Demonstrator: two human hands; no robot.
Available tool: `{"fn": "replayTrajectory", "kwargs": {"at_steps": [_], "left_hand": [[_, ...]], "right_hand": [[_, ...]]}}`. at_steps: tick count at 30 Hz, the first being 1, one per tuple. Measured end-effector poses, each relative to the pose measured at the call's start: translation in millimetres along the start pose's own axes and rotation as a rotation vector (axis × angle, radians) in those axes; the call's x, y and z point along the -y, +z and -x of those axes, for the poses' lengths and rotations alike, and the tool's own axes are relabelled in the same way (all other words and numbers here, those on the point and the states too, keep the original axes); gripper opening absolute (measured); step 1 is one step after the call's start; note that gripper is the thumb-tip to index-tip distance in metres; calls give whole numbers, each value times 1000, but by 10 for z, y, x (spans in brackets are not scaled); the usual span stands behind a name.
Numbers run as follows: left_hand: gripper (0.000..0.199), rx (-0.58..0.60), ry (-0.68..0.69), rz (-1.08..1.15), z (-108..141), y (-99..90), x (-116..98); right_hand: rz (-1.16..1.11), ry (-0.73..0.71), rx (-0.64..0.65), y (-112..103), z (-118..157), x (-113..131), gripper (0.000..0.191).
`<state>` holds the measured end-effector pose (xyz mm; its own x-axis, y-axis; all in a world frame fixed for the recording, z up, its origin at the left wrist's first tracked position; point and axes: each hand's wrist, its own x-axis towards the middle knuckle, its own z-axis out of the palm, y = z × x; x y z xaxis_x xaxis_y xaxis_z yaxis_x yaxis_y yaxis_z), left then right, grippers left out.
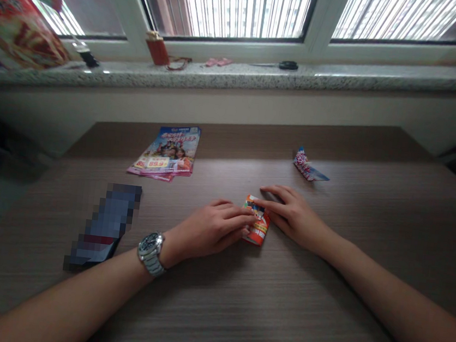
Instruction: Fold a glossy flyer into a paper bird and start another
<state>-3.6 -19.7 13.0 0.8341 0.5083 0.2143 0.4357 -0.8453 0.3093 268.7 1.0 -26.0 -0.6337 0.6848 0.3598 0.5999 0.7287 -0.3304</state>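
A small folded orange printed paper (260, 234) lies on the brown wooden table (212, 312) in front of me. My left hand (215, 227), with a silver watch on its wrist, rests its fingertips on the paper's left side. My right hand (295, 214) lies at the paper's upper right, fingers stretched out and apart, the index fingertip touching its top part. The left fingers lie nearly flat over the paper and do not grip it.
A stack of colourful flyers (172, 151) lies at the back left, with a blurred-out dark flat object (109, 223) nearer. A folded colourful paper piece (308, 168) stands at the back right. On the granite sill (238, 79) are a red container (157, 50) and scissors (288, 65).
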Motion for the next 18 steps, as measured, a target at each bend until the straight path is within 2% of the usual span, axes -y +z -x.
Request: {"fn": "replayTrajectory", "kwargs": {"at_steps": [3,5,12,18], "left_hand": [[33,-78,-60,-12,-14,-8,13],[35,-90,-84,0,-17,-15,16],[42,-65,-194,-21,-15,21,33],[56,-5,-198,-93,-2,60,35]], "right_hand": [[0,-3,-2,-3,0,-2,39],[8,-5,6,-6,-1,5,39],[29,-23,10,9,-7,13,37],[-40,16,-21,-17,-30,38,30]]}}
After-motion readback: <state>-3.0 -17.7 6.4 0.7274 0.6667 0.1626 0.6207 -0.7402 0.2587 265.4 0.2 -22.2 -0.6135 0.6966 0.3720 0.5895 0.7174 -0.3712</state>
